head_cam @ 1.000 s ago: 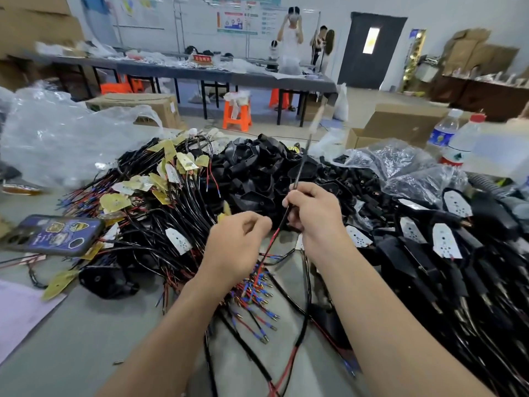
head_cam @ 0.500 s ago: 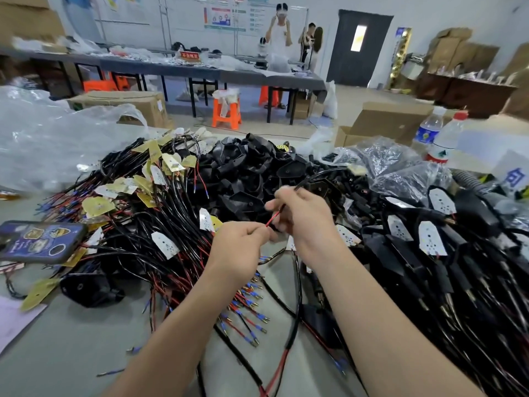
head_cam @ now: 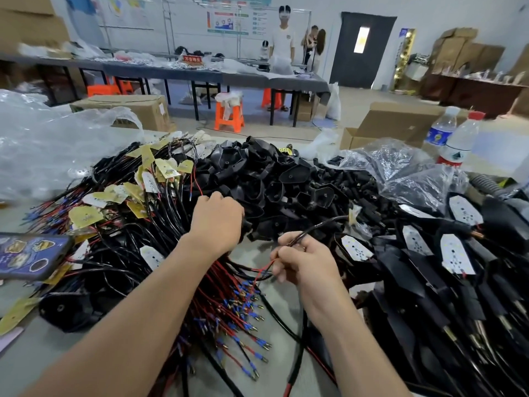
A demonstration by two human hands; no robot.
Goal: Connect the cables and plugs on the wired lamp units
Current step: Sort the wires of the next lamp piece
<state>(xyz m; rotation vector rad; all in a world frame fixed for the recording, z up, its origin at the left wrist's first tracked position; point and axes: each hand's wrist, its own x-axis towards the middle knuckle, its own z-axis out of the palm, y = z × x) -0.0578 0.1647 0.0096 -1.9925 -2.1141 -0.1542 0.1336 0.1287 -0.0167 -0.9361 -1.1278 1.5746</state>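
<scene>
On the grey table (head_cam: 31, 356), in the gap between two heaps, the right hand (head_cam: 307, 263) holds a black cable (head_cam: 320, 224). Thumb and forefinger pinch it where the sheath ends and a thin red lead (head_cam: 264, 267) splits off, and the other fingers are curled loosely beneath. The cable arcs up and to the right towards a small board at its far end.

The left hand (head_cam: 216, 219) reaches into the heap of black shells (head_cam: 274, 181) with its back to the camera. Its fingers curl down out of sight, so I cannot tell what they grip, if anything.

The cable looks light and limp, and it will probably sag and swing once lifted. The best hold is likely close behind the metal tip, on the coloured sleeve, so that the end stays stiff enough to push home. The bare leads are thin and may kink or pull loose if tugged. Neighbouring wires (head_cam: 237, 310), red with blue sleeves, lie tangled just beside it and could snag. The shells seem rigid and smooth and are best gripped by the body. A phone (head_cam: 28, 256) lies to the left and two bottles (head_cam: 458, 138) stand far right.
</scene>
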